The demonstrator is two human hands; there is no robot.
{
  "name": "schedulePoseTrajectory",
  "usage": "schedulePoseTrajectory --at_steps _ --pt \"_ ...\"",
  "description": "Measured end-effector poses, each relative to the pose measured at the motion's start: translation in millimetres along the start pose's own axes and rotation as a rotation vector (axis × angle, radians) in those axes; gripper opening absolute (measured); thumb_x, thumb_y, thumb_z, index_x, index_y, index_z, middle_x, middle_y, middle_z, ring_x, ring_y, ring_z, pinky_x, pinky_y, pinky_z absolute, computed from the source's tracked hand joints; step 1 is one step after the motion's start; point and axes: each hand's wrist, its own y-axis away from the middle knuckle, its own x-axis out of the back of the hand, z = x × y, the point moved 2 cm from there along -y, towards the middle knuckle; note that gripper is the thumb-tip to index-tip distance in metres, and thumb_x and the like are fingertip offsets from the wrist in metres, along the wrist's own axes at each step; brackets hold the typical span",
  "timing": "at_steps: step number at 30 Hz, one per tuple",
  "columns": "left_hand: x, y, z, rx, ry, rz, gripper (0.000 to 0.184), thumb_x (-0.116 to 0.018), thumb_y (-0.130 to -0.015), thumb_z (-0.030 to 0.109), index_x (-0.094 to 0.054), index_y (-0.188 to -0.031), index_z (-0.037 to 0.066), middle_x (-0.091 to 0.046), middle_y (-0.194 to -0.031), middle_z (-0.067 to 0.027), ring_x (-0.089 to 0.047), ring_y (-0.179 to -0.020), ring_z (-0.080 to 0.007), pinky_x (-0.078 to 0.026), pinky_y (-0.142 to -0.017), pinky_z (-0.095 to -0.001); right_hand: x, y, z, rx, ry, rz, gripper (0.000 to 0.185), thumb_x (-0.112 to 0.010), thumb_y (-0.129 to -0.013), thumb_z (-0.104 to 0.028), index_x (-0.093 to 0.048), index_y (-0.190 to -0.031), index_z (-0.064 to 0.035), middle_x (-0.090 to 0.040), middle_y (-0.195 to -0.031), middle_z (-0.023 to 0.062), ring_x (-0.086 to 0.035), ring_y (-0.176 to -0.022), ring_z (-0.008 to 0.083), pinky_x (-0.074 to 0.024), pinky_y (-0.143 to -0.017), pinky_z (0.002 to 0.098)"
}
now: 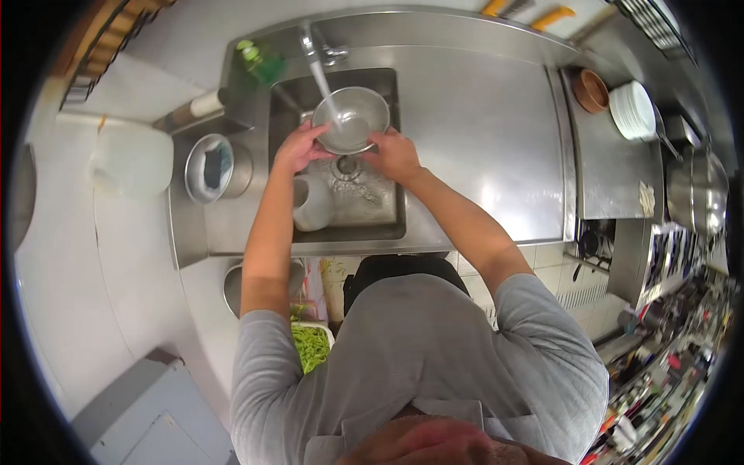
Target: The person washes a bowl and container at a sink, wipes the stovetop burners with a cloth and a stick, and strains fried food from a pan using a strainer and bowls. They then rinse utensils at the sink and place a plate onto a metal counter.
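Observation:
Over the steel sink [395, 209], a round metal bowl [360, 124] is tilted under the faucet [308, 43]. A stream of water falls into it. My left hand [301, 147] grips the bowl's left rim, and my right hand [395, 155] grips its lower right edge. Below the bowl the sink drain [346, 167] shows, with water splashing near it. A whitish rounded container [314, 203] lies in the sink close to my left forearm.
Left of the sink stands a metal bowl [209, 168] holding a dark sponge-like item. A green soap bottle [262, 63] is behind the sink. White plates [632, 111] and a brown bowl [590, 91] sit far right. Below is a bin of green vegetables [311, 349].

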Motion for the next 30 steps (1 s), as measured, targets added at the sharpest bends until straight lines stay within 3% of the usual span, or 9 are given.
schedulePoseTrajectory --at_steps 5,7,9,11,16,19,23,26,30 --pt "46 -8 -19 -0.032 -0.156 0.201 0.046 -0.058 -0.084 -0.002 -0.050 -0.130 0.001 -0.062 -0.117 -0.0168 -0.069 -0.096 -0.0323 -0.063 -0.073 -0.0476 2 -41 -8 0.016 0.131 -0.268 0.040 -0.078 -0.076 -0.030 -0.068 -0.105 -0.0062 -0.068 -0.102 0.0211 -0.067 -0.095 0.0397 -0.0538 -0.086 0.0472" --pt "47 -7 -15 -0.037 -0.312 0.270 0.051 -0.056 -0.081 -0.006 -0.049 -0.131 0.001 -0.063 -0.114 -0.0170 -0.069 -0.094 -0.0324 -0.064 -0.069 -0.0468 2 -81 -12 -0.077 0.078 -0.125 0.042 -0.078 -0.076 -0.032 -0.070 -0.107 -0.0039 -0.072 -0.093 0.0181 -0.070 -0.087 0.0366 -0.0556 -0.083 0.0417" --pt "56 -21 -22 -0.038 -0.334 0.271 0.053 -0.056 -0.080 -0.006 -0.048 -0.132 0.002 -0.063 -0.113 -0.0161 -0.070 -0.090 -0.0312 -0.064 -0.067 -0.0447 -17 -114 -27 -0.084 -0.276 0.265 0.028 -0.075 -0.081 -0.024 -0.071 -0.091 0.0016 -0.072 -0.082 0.0171 -0.071 -0.076 0.0316 -0.0577 -0.070 0.0403" --pt "56 -24 -22 -0.046 -0.317 0.257 0.054 -0.055 -0.080 -0.005 -0.048 -0.133 0.003 -0.063 -0.112 -0.0151 -0.070 -0.087 -0.0297 -0.064 -0.066 -0.0430 -38 -138 -52 -0.504 -1.092 -0.090 0.027 -0.069 -0.087 -0.022 -0.070 -0.079 0.0039 -0.071 -0.074 0.0143 -0.069 -0.062 0.0246 -0.0557 -0.055 0.0374" --pt "49 -37 -26 -0.070 -0.112 0.135 0.050 -0.054 -0.083 -0.002 -0.049 -0.132 0.005 -0.064 -0.110 -0.0133 -0.068 -0.087 -0.0266 -0.062 -0.068 -0.0409 -62 -162 -58 -0.617 -1.084 -0.100 0.021 -0.075 -0.084 -0.020 -0.070 -0.077 -0.0008 -0.065 -0.066 0.0085 -0.064 -0.056 0.0168 -0.0468 -0.047 0.0297" --pt "42 -26 -20 -0.078 -0.026 0.151 0.049 -0.053 -0.084 -0.002 -0.049 -0.132 0.006 -0.063 -0.113 -0.0128 -0.067 -0.092 -0.0261 -0.061 -0.070 -0.0423 -43 -147 -54 -0.373 -0.526 -0.099 0.027 -0.076 -0.083 -0.031 -0.070 -0.081 -0.0040 -0.066 -0.067 0.0100 -0.065 -0.057 0.0213 -0.0497 -0.052 0.0328" --pt "64 -30 -11 -0.048 -0.092 0.122 0.047 -0.055 -0.084 0.002 -0.050 -0.131 0.007 -0.061 -0.110 -0.0107 -0.066 -0.095 -0.0255 -0.061 -0.072 -0.0439 -7 -48 -66 0.111 0.220 -0.090 0.039 -0.068 -0.083 -0.045 -0.073 -0.093 -0.0080 -0.070 -0.091 0.0162 -0.067 -0.097 0.0334 -0.0543 -0.081 0.0430" --pt "45 -24 16 0.022 -0.240 0.001 0.045 -0.058 -0.083 0.007 -0.051 -0.128 0.005 -0.061 -0.105 -0.0098 -0.067 -0.091 -0.0250 -0.061 -0.072 -0.0441 -31 -10 -28 0.105 0.338 -0.090 0.031 -0.069 -0.085 -0.037 -0.073 -0.097 -0.0088 -0.069 -0.095 0.0152 -0.065 -0.102 0.0320 -0.0536 -0.082 0.0429" --pt "-6 -31 52 0.090 -0.400 -0.130 0.049 -0.064 -0.091 0.043 -0.057 -0.125 0.008 -0.064 -0.102 -0.0113 -0.068 -0.084 -0.0253 -0.060 -0.068 -0.0404 -10 26 -9 -0.029 -0.149 0.236 0.019 -0.073 -0.084 -0.023 -0.072 -0.095 -0.0072 -0.071 -0.087 0.0119 -0.066 -0.083 0.0305 -0.0543 -0.074 0.0400"
